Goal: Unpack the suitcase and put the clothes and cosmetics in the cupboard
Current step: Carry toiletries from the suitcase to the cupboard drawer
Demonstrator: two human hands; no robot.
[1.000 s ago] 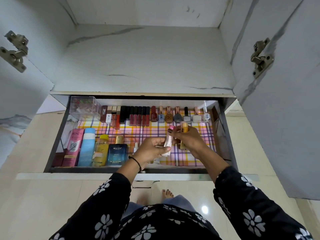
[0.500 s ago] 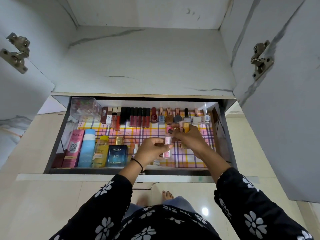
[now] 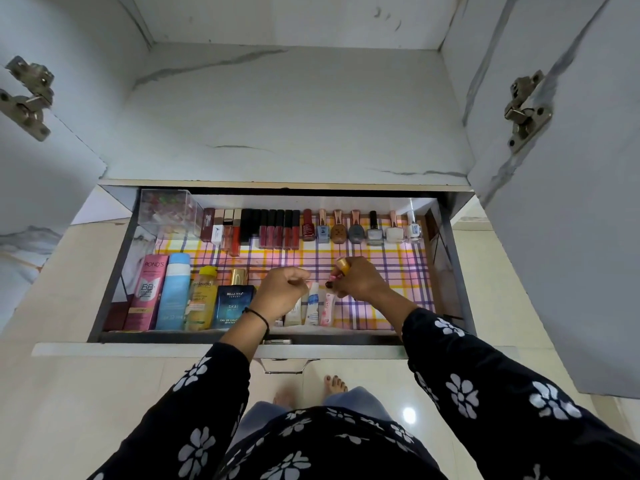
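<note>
1. The small pink tube [image 3: 326, 308] was held up between both hands a second ago. It now stands in the front row, at lower centre of the frame, touching a white tube [image 3: 312, 303] on its left.
2. The right hand [image 3: 362, 280] pinches the pink tube's top with its fingertips while also gripping a gold-capped bottle [image 3: 343, 263].
3. The left hand [image 3: 278, 294] has let go and hovers just left of the tubes. Its fingers are loosely curled, nothing shows in them, and the hands are apart.
4. One more cosmetic is therefore placed, and the gold-capped bottle probably goes in next.
5. The drawer [image 3: 242, 336] already holds a Bella Vita perfume box [image 3: 232, 306] and a Pond's BB tube [image 3: 147, 292] at lower left. Nail polishes [image 3: 356, 230] line the back of the drawer.
</note>
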